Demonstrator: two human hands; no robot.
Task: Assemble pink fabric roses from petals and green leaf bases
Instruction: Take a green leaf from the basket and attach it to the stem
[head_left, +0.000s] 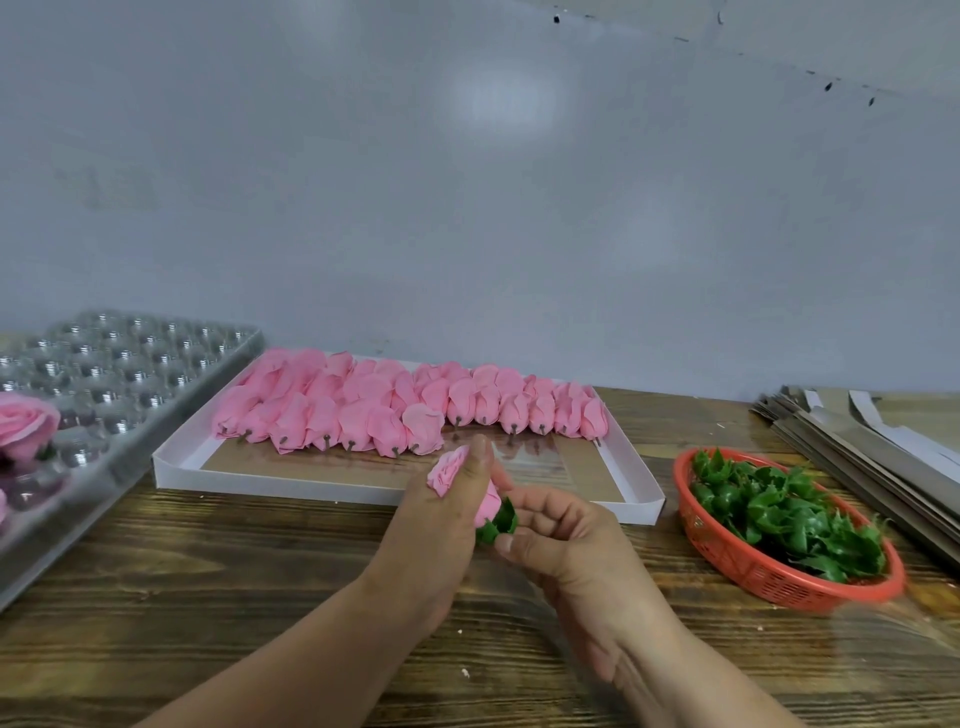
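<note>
My left hand (441, 525) is closed around a pink rose bud (447, 470), whose petal tip sticks out above my thumb. A green leaf base (497, 524) sits at the bud's lower end, pinched by the fingers of my right hand (563, 545). Both hands meet over the wooden table, just in front of a white tray (171, 475) that holds several rows of pink petal buds (395, 410) with short stems. A red basket (691, 525) full of green leaf bases (779, 519) stands to the right of my hands.
A clear plastic blister tray (114, 374) with round cups lies at the left, with a finished pink rose (23, 426) in it. Flat grey cardboard sheets (857, 447) are stacked at the far right. A grey wall stands behind the table.
</note>
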